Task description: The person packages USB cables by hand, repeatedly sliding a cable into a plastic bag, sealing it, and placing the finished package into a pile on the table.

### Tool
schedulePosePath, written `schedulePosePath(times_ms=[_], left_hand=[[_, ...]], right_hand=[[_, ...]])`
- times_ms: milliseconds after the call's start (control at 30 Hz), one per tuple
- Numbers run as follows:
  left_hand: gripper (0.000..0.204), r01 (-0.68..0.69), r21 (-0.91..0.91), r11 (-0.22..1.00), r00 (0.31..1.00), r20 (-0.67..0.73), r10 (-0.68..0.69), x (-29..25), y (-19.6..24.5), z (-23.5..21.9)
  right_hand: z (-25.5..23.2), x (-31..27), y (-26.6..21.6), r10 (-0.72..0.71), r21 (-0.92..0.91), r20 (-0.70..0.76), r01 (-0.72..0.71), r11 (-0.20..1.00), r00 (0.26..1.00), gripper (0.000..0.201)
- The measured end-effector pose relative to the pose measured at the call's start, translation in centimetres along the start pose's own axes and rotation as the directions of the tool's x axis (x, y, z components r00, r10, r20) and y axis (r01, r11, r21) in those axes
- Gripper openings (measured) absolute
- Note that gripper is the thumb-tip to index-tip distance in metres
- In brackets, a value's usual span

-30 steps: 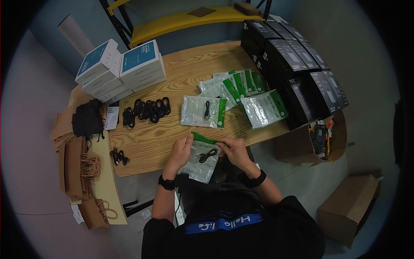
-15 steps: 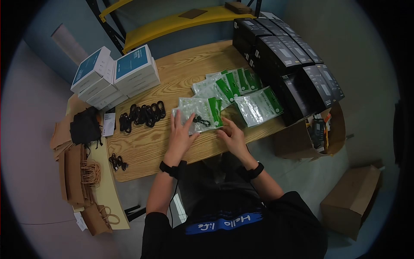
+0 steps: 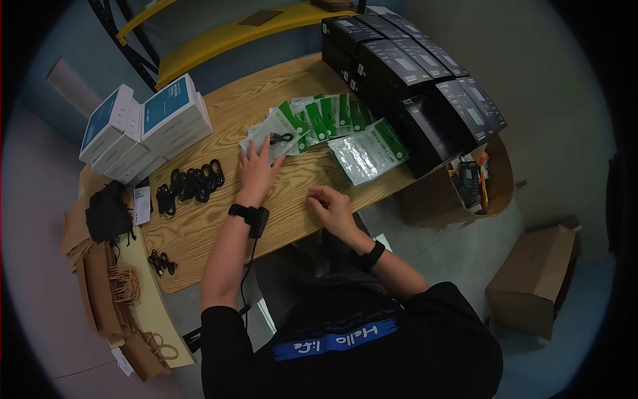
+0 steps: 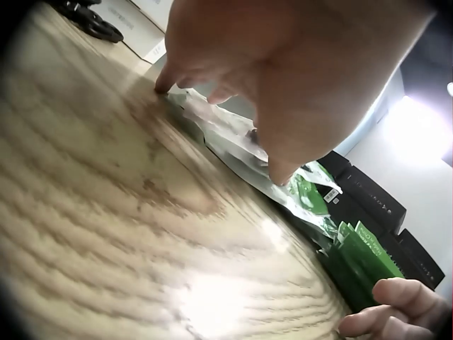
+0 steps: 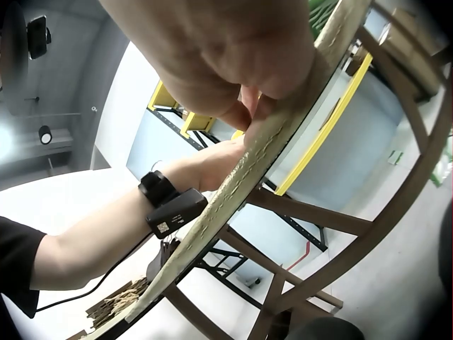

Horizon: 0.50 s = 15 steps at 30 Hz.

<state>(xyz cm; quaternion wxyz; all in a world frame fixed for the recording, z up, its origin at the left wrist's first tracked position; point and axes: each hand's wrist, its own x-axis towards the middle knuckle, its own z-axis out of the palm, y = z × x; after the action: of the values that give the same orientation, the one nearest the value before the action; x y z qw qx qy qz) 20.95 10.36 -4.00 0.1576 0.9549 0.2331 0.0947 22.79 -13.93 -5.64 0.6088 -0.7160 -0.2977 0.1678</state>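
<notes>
My left hand rests with spread fingers on a clear plastic bag with a green header, a coiled black cable showing on it. In the left wrist view, fingertips touch the near edge of the bag lying on the wood. My right hand lies over the table near its front edge, fingers loosely curled around nothing. Several more green-headed bags are fanned out behind the left hand's bag. To the right lies another pile of such bags.
Coiled black cables and smaller cables lie left on the table. White-and-blue boxes stand back left, black boxes at right. Brown paper bags sit on the left side table; cartons stand on the floor.
The cable bag went from both hands near the body to the table, then slid back and left under the left hand to the fanned bags. The right hand has let go and drawn away.
</notes>
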Motion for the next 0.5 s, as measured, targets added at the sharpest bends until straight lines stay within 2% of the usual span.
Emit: schedulePosePath(times_ms=[33,167,233,267,300,333,367,433,500], left_hand=[[0.078,-0.032,-0.068,0.997,0.999,-0.009,0.032,0.1,0.1,0.2],[0.085,-0.088,-0.046,0.995,0.994,-0.061,0.085,-1.6,0.6,-0.7],[0.092,-0.122,-0.224,0.967,0.989,-0.106,0.100,-3.0,0.4,-1.4],[0.092,-0.116,-0.220,0.969,0.990,-0.106,0.094,-3.7,0.2,-1.8],[0.090,-0.092,-0.290,0.953,0.995,-0.074,0.074,-4.6,-0.1,-2.2],[0.088,-0.062,-0.356,0.933,0.998,-0.041,0.051,-5.3,-0.6,-2.6],[0.088,-0.043,-0.346,0.937,0.999,-0.044,0.029,-5.8,-1.1,-3.0],[0.084,-0.036,-0.399,0.916,0.995,0.072,0.070,-7.6,-1.8,-3.4],[0.076,-0.119,-0.357,0.926,0.992,-0.004,0.126,-8.4,-2.3,-2.4]], right_hand=[[0.2,0.0,0.2,-0.008,0.017,-0.009,0.009,1.000,1.000,0.024],[0.1,0.1,-0.1,0.019,0.040,0.001,-0.019,0.999,1.000,0.022],[0.1,0.0,-0.2,0.028,0.077,0.010,-0.028,0.997,1.000,0.022],[0.1,0.0,-0.2,0.035,0.111,0.016,-0.037,0.993,0.999,0.022],[0.1,0.0,-0.2,0.035,0.116,0.027,-0.038,0.992,0.999,0.022],[0.0,0.0,-0.2,0.029,0.094,0.027,-0.031,0.995,0.999,0.022],[0.1,0.1,-0.2,0.021,0.075,0.033,-0.023,0.997,0.999,0.022],[0.2,0.1,-0.1,0.039,0.046,0.039,-0.040,0.998,0.999,0.020],[0.6,0.3,0.5,0.044,0.061,0.038,-0.047,0.997,0.998,0.018]])
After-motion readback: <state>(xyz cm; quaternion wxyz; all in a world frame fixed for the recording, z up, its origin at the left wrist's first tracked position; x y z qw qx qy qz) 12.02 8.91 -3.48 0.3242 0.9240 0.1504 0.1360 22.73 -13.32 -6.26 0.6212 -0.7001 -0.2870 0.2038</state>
